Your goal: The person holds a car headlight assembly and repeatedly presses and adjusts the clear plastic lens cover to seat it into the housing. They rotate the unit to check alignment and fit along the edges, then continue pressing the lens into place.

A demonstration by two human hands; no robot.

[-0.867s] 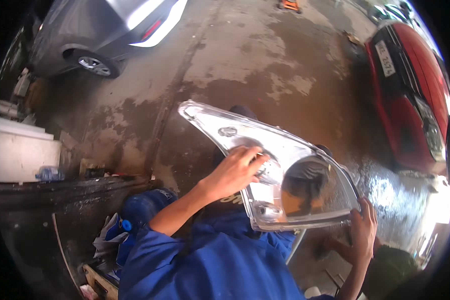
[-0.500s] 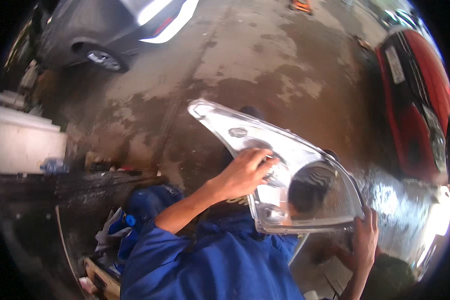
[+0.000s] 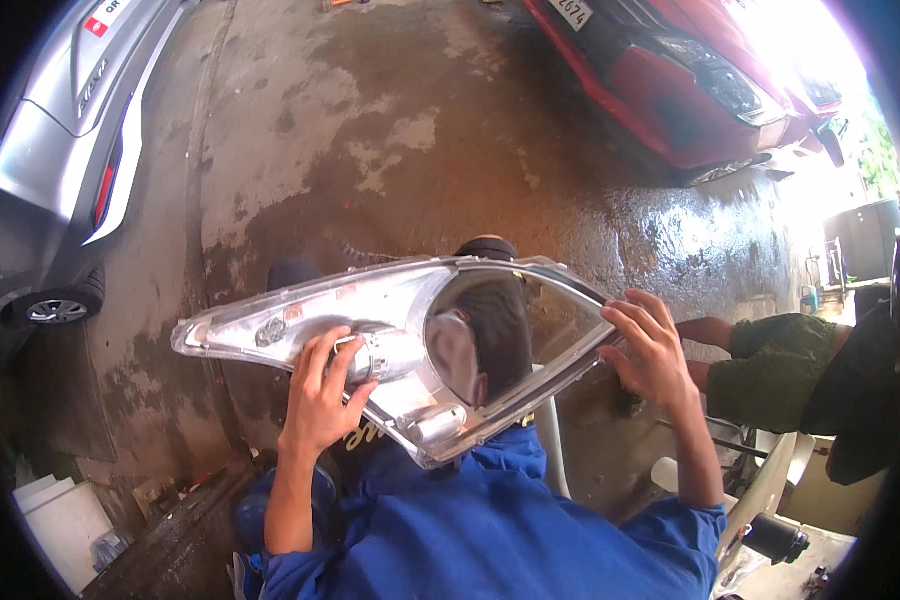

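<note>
Across the centre of the frame, a clear-and-silver headlight (image 3: 412, 388) lies slantwise between two bare hands, its narrow tip at centre left. Left hand (image 3: 318, 395): fingers and thumb bend around a round fitting (image 3: 358, 360) set in the silver part, the span between them moderate; it holds the headlight there. Right hand (image 3: 652, 352): closed on the right-hand edge, fingers above, thumb below.

Hidden or unclear: the left fingers cover part of the fitting, and I cannot tell how firmly they press. Dark shapes show in the clear right half; whether seen through it or reflected, I cannot tell. The headlight blocks the floor (image 3: 310, 150) behind it.

Surroundings: a silver car (image 3: 60, 200), upper left, and a red car (image 3: 640, 100), upper right, both cut off; at centre right, another person's green shorts (image 3: 775, 375), the upper body lost in shadow; a white box (image 3: 65, 535), lower left. A blue shirt (image 3: 490, 520) fills the lower centre.
</note>
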